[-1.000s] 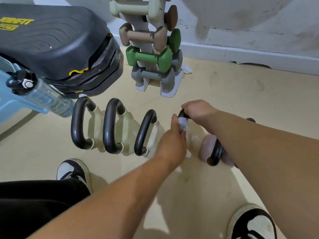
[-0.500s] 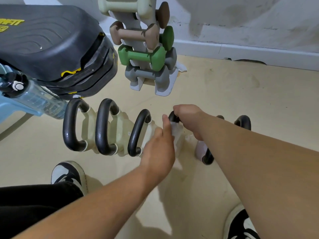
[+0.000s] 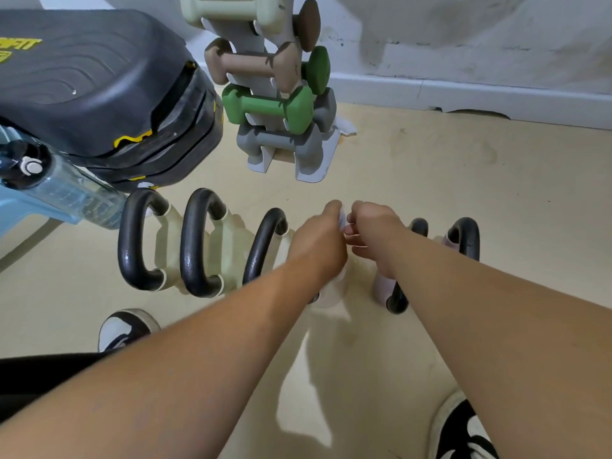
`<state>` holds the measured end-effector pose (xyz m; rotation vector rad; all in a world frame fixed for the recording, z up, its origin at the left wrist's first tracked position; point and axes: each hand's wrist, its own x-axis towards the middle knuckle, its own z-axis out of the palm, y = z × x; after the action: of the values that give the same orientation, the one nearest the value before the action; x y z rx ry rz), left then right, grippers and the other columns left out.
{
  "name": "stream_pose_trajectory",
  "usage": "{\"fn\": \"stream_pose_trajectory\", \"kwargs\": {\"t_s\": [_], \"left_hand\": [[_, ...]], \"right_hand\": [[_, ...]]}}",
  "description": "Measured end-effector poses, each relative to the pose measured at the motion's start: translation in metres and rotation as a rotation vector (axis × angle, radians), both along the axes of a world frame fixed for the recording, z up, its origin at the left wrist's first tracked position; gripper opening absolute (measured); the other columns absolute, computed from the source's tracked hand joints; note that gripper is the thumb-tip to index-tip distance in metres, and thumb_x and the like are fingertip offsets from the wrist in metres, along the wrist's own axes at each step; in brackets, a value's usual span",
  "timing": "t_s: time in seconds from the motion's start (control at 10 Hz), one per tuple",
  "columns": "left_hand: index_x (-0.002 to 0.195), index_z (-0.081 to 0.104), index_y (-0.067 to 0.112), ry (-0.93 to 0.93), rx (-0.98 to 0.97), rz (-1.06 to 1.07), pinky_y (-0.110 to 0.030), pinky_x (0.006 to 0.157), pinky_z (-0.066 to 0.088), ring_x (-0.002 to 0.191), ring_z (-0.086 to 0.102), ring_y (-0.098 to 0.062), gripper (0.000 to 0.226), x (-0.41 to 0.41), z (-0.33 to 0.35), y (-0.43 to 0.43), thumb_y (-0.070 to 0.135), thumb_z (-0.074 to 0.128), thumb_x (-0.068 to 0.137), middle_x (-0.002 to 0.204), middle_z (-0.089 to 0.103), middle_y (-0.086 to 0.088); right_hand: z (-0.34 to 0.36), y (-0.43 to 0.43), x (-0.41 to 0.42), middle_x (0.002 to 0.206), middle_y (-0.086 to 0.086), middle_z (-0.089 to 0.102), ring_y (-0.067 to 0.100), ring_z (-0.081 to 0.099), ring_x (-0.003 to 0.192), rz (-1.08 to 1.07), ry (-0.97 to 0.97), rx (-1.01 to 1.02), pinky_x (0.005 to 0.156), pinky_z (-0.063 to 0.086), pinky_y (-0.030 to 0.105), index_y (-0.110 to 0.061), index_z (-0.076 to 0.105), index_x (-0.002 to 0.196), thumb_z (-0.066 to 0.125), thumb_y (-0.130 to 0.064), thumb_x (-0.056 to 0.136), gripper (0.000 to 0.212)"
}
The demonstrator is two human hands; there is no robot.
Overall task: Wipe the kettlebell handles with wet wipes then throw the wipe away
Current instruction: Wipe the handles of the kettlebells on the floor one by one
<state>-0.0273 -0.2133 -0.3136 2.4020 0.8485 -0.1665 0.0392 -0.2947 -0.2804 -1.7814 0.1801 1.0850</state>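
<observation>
Here, left hand (image 3: 319, 241) and right hand (image 3: 374, 231), fingers pinching a white wipe (image 3: 341, 220) between them, kettlebells (image 3: 198, 246) at nine o'clock.

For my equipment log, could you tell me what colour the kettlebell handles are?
Glossy black, seen in the head view, for example the leftmost kettlebell handle.

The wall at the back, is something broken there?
Yes. The white baseboard looks chipped along its bottom edge at the floor, with a dark ragged gap. The wall above looks stained and patchy.
</observation>
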Motion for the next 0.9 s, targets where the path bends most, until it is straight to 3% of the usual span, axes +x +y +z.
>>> {"fn": "stream_pose_trajectory", "kwargs": {"t_s": [0.1,0.2,0.3,0.4,0.5,0.6,0.7,0.8,0.9], "left_hand": [[0.146,0.031,0.033,-0.224,0.044,-0.016,-0.029,0.078,0.049,0.1,0.061,-0.021,0.05,-0.068,-0.008,-0.024,0.013,0.044,0.102,0.115,0.061,-0.003],[0.16,-0.014,0.032,-0.168,0.058,-0.139,-0.022,0.099,0.042,0.104,0.046,-0.015,0.073,-0.109,-0.015,-0.038,0.012,0.031,0.107,0.125,0.038,-0.002],[0.159,-0.015,0.031,-0.131,0.064,-0.199,-0.025,0.096,0.044,0.103,0.046,-0.023,0.074,-0.128,-0.026,-0.054,0.009,0.031,0.105,0.128,0.04,-0.008],[0.155,0.023,0.029,-0.137,0.216,-0.007,-0.012,0.097,0.033,0.09,0.054,-0.005,0.058,-0.068,-0.017,-0.021,0.013,0.028,0.099,0.105,0.06,0.002],[0.147,0.036,0.011,0.169,0.101,-0.035,-0.029,0.084,0.043,0.094,0.063,-0.025,0.056,-0.028,-0.01,-0.009,0.006,0.036,0.092,0.091,0.053,-0.004],[0.114,0.055,0.014,0.373,0.13,-0.162,-0.033,0.069,0.044,0.086,0.06,-0.026,0.024,0.034,0.015,0.004,0.008,0.047,0.092,0.091,0.058,-0.003],[0.098,0.053,0.015,0.539,0.216,-0.261,-0.032,0.075,0.044,0.086,0.054,-0.024,0.007,0.05,0.029,-0.001,0.01,0.048,0.096,0.086,0.053,-0.001],[0.093,0.051,0.014,0.526,0.275,-0.283,-0.031,0.074,0.043,0.086,0.052,-0.024,0.01,0.05,0.025,-0.007,0.008,0.045,0.098,0.079,0.045,0.0],[0.103,0.057,0.015,0.401,0.227,-0.227,-0.031,0.066,0.041,0.085,0.057,-0.026,0.019,0.035,0.017,-0.001,0.005,0.044,0.093,0.08,0.05,-0.002]], "right_hand": [[0.004,0.007,-0.001,0.099,0.012,0.06,0.028,0.057,0.088,0.037,-0.006,-0.028,0.088,0.052,0.042,-0.011,0.056,0.103,0.046,-0.022,0.093,0.018],[-0.001,0.009,-0.001,0.087,0.011,0.066,0.033,0.064,0.087,0.093,-0.01,-0.1,0.087,0.049,0.035,-0.005,0.066,0.097,0.045,-0.028,0.08,0.036],[0.0,0.01,-0.002,0.093,0.009,0.066,0.033,0.065,0.098,0.085,-0.03,-0.109,0.096,0.051,0.043,-0.009,0.065,0.087,0.043,-0.034,0.083,0.033],[0.0,0.014,0.0,0.115,0.013,0.067,0.033,0.064,0.105,0.04,-0.016,-0.101,0.099,0.05,0.047,-0.008,0.066,0.107,0.037,-0.045,0.087,0.052],[0.001,0.019,0.002,0.127,0.014,0.063,0.034,0.061,0.114,-0.008,0.01,-0.097,0.104,0.046,0.048,-0.007,0.058,0.128,0.03,-0.053,0.09,0.065],[0.005,0.025,0.004,0.137,0.015,0.057,0.035,0.054,0.125,-0.089,0.022,-0.129,0.11,0.039,0.046,-0.007,0.049,0.138,0.021,-0.053,0.099,0.067],[0.004,0.025,0.01,0.142,0.014,0.053,0.034,0.05,0.129,-0.12,0.012,-0.157,0.111,0.036,0.042,-0.006,0.044,0.142,0.017,-0.05,0.103,0.065],[0.005,0.024,0.015,0.144,0.013,0.052,0.034,0.049,0.13,-0.137,-0.004,-0.174,0.112,0.035,0.043,-0.007,0.043,0.143,0.016,-0.049,0.102,0.065],[0.005,0.022,0.013,0.136,0.013,0.058,0.034,0.054,0.125,-0.133,0.0,-0.141,0.111,0.038,0.044,-0.007,0.049,0.138,0.019,-0.049,0.101,0.064]]}}
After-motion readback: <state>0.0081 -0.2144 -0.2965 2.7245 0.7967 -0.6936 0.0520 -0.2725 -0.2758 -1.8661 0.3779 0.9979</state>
